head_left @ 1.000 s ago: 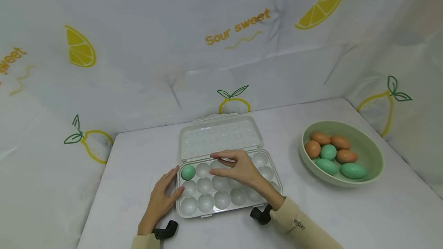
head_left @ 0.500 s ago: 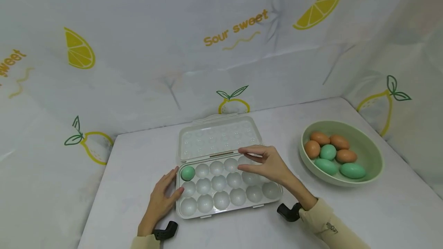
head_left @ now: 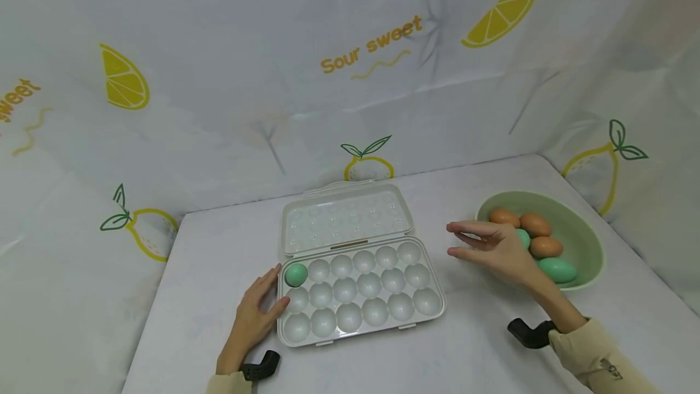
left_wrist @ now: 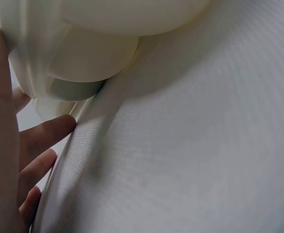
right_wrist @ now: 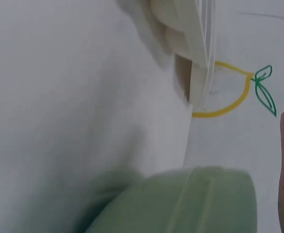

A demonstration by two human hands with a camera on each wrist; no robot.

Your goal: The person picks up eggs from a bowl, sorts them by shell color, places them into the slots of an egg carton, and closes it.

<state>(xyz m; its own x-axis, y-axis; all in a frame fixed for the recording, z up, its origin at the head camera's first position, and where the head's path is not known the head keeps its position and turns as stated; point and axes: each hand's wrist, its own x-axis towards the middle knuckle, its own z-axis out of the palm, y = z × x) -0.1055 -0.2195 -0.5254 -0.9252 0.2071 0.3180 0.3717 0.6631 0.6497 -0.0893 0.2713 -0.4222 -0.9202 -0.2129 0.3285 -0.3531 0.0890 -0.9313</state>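
A white egg tray (head_left: pixel 358 334) with rounded cups lies on the table, its clear lid (head_left: pixel 347 217) folded back behind it. One green egg (head_left: pixel 296 275) sits in the back left cup. My left hand (head_left: pixel 256 315) rests against the tray's left side, thumb on the rim; its fingers (left_wrist: pixel 47 136) touch the side from outside in the left wrist view. My right hand (head_left: pixel 497 251) hovers at the left rim of the green bowl (head_left: pixel 587 242), fingers and thumb apart, holding nothing. Brown eggs (head_left: pixel 536 224) and green eggs (head_left: pixel 558 270) lie in the bowl, some hidden behind the hand.
The white-covered table (head_left: pixel 219 248) meets a printed cloth backdrop (head_left: pixel 246 108) right behind the lid. On the right, the cloth wall rises near the bowl. The bowl's rim (right_wrist: pixel 219 179) looms close in the right wrist view.
My right hand has moved right, from above the tray to the bowl's left side, fingers still apart. The left hand, tray and green egg in it stay in place.
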